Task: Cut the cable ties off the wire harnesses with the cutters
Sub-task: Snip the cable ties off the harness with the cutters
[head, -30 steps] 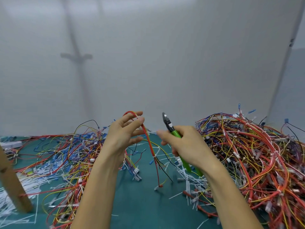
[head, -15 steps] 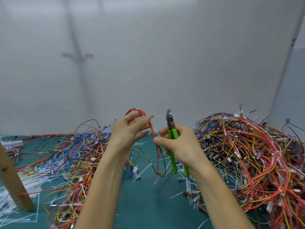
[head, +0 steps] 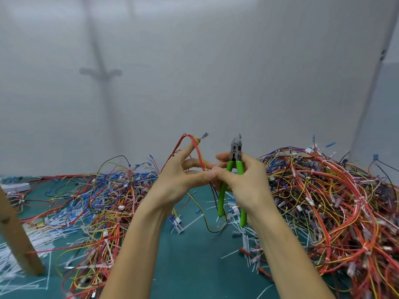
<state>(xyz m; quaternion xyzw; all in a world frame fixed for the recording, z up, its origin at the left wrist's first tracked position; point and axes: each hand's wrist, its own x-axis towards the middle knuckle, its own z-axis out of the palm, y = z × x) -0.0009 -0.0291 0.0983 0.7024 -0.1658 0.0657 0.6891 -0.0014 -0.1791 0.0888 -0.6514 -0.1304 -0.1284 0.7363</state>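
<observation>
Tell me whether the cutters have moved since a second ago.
Yes. The cutters swung from tilted left to upright, handles hanging open, nearer the right-hand wire pile.

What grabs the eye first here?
The green-handled cutters, upright in the right hand at centre, beside a looped red-and-yellow wire harness in the left hand. A big tangled heap of wire harnesses fills the right of the green table.

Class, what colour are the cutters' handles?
Bright green, on the cutters in the right hand; head view.
</observation>
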